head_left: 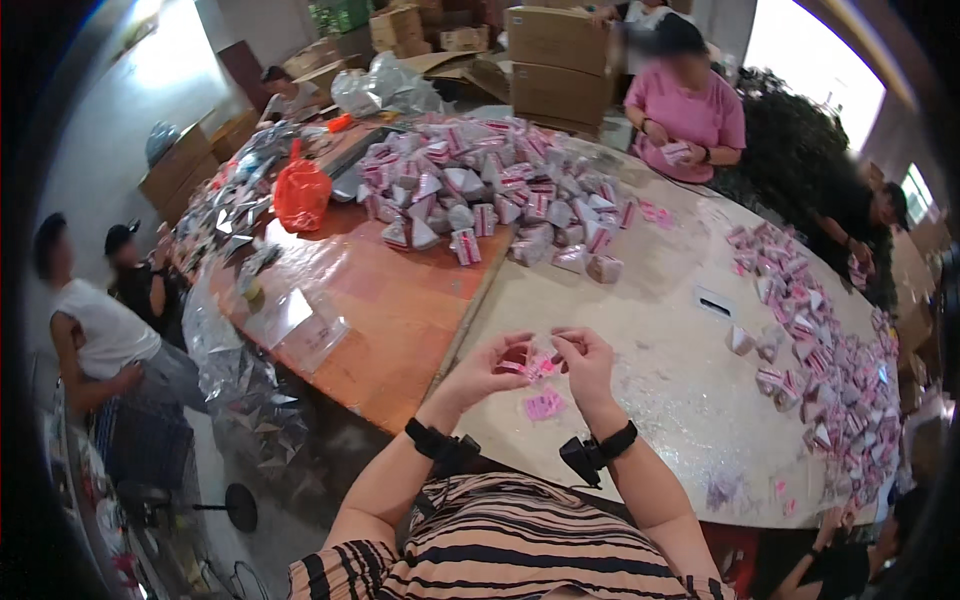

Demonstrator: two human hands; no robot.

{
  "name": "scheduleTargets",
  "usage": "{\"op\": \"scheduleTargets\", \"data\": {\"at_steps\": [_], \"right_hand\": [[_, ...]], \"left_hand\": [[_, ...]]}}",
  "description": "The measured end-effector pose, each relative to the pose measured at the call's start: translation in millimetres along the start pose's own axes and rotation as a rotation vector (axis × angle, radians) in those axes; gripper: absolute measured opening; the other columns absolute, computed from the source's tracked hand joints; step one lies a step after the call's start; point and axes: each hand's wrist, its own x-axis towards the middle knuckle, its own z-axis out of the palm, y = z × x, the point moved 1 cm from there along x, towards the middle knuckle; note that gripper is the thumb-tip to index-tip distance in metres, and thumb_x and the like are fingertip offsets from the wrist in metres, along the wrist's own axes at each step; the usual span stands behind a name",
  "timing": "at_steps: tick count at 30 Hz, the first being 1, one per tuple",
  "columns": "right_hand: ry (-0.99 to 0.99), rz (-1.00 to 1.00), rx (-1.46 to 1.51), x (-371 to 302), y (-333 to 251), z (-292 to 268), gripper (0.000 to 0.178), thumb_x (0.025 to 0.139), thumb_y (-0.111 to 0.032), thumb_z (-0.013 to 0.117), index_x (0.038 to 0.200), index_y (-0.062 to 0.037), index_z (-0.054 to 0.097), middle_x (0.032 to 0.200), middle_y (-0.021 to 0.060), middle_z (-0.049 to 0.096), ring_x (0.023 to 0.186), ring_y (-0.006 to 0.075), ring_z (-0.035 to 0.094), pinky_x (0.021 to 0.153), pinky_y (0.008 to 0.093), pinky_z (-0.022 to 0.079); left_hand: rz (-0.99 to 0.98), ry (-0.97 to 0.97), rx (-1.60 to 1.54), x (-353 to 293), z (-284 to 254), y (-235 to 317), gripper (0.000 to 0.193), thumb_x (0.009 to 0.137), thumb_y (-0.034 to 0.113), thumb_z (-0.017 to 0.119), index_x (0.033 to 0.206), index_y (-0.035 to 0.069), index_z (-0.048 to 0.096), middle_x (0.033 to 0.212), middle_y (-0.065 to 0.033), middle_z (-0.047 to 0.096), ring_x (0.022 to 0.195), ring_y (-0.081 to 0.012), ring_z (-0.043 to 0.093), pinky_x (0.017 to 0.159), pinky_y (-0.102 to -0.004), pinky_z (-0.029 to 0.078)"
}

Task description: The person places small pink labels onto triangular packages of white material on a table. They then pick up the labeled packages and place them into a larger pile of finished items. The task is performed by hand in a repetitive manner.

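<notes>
Over the near part of the pale tabletop (640, 400), both hands come close together around a small pink piece with some clear film (542, 366). My left hand (487, 368) is closed, with the pink piece held at its fingertips. My right hand (588, 362) is pinched just beside it; what lies between that thumb and finger is too small to make out. Below the hands, a loose pink slip (545, 404) lies flat on the table.
A large heap of wrapped packets (480, 185) lies across the far middle, another heap (830, 370) along the right. An orange bag (302, 193) and clear plastic sheets (300, 325) lie left. Other people work around the table, including one in a pink shirt (690, 115). Cardboard boxes (558, 70) stand behind.
</notes>
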Motion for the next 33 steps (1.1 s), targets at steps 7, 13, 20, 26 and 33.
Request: {"op": "scheduleTargets", "data": {"at_steps": [7, 13, 20, 26, 33], "right_hand": [[-0.092, 0.146, 0.149, -1, 18, 22, 0.004, 0.086, -0.004, 0.058, 0.087, -0.0004, 0.059, 0.083, 0.0109, 0.064, 0.055, 0.0110, 0.054, 0.050, 0.0225, 0.044], [-0.216, 0.189, 0.262, -5, 39, 28, 0.006, 0.086, -0.004, 0.058, 0.086, 0.0001, 0.054, 0.077, 0.0112, 0.062, 0.053, 0.0144, 0.056, 0.048, 0.0239, 0.045], [-0.336, 0.297, 0.247, -6, 59, 48, 0.005, 0.088, -0.005, 0.055, 0.086, -0.0031, 0.051, 0.075, 0.0095, 0.061, 0.052, 0.0154, 0.057, 0.047, 0.0251, 0.047], [-0.343, 0.384, 0.266, -4, 76, 68, 0.006, 0.086, -0.002, 0.058, 0.083, -0.0029, 0.052, 0.070, 0.0105, 0.062, 0.052, 0.0162, 0.059, 0.048, 0.0262, 0.048], [-0.386, 0.479, 0.279, 6, 93, 79, 0.004, 0.082, 0.001, 0.060, 0.079, 0.0011, 0.060, 0.069, 0.0102, 0.062, 0.051, 0.0151, 0.057, 0.049, 0.0238, 0.046]], "left_hand": [[0.117, 0.025, 0.396, -25, -8, 3, 0.068, 0.072, 0.014, 0.074, 0.131, 0.004, 0.041, 0.111, -0.0094, 0.054, 0.100, -0.0173, 0.054, 0.083, -0.0297, 0.047], [0.179, 0.344, 0.462, -24, -21, -6, 0.036, 0.081, 0.018, 0.068, 0.111, 0.002, 0.055, 0.092, -0.0095, 0.060, 0.085, -0.0164, 0.058, 0.073, -0.0289, 0.047], [0.322, 0.451, 0.858, -38, -33, 14, 0.012, 0.074, 0.009, 0.066, 0.080, 0.001, 0.060, 0.076, -0.0126, 0.054, 0.075, -0.0298, 0.055, 0.065, -0.0364, 0.044], [0.343, 0.387, 1.040, -44, -57, 5, 0.009, 0.075, 0.011, 0.063, 0.077, 0.005, 0.057, 0.075, -0.0102, 0.054, 0.077, -0.0295, 0.054, 0.069, -0.0380, 0.043], [0.387, 0.212, 1.292, -39, -83, 2, 0.007, 0.074, 0.013, 0.058, 0.075, 0.006, 0.055, 0.078, -0.0085, 0.053, 0.081, -0.0259, 0.053, 0.072, -0.0355, 0.043]]}}
